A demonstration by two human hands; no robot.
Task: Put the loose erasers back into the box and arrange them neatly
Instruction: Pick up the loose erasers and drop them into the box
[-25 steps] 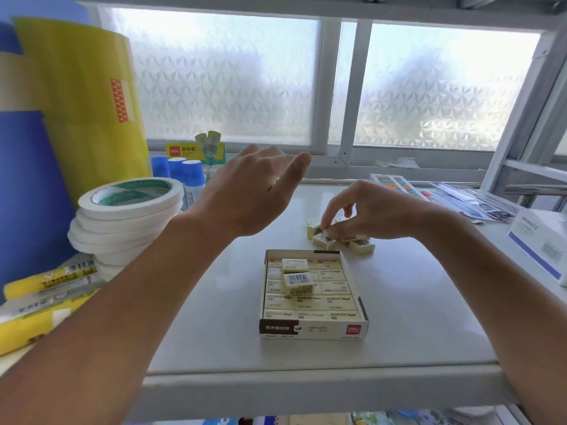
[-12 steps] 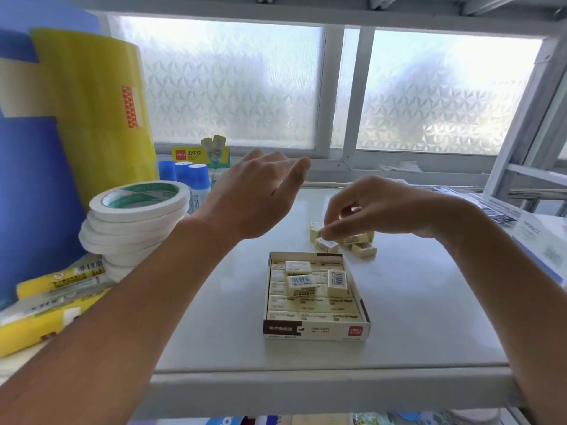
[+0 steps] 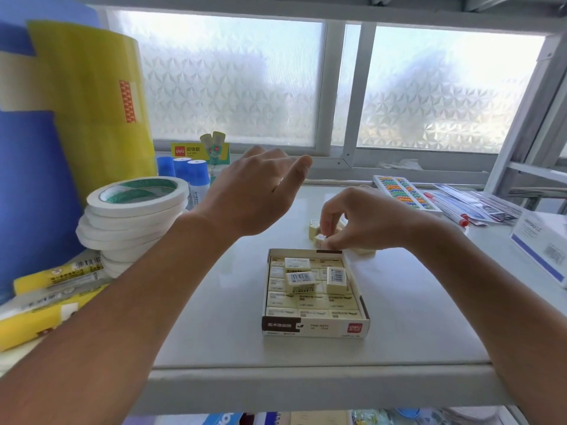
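Observation:
The open eraser box (image 3: 316,327) lies on the white shelf, packed with rows of cream erasers. Three more erasers rest loosely and crookedly on top of the rows: one (image 3: 297,263), one (image 3: 301,280) and one (image 3: 336,279). Just behind the box sits a small pile of loose erasers (image 3: 313,227). My right hand (image 3: 365,222) is down on that pile, its fingertips pinched on one eraser (image 3: 320,239). My left hand (image 3: 254,194) hovers in the air to the left of the pile, fingers spread, holding nothing.
Stacked white tape rolls (image 3: 135,210) and large yellow tape rolls (image 3: 92,96) crowd the left side. Blue-capped glue sticks (image 3: 196,176) stand behind them. A bead abacus (image 3: 405,193), pens and a white carton (image 3: 543,243) lie to the right. The shelf edge (image 3: 306,381) runs in front.
A third eraser has landed on top of the rows in the box. My right hand rose slightly, then dropped back onto the pile and pinched another eraser. My left hand stayed raised.

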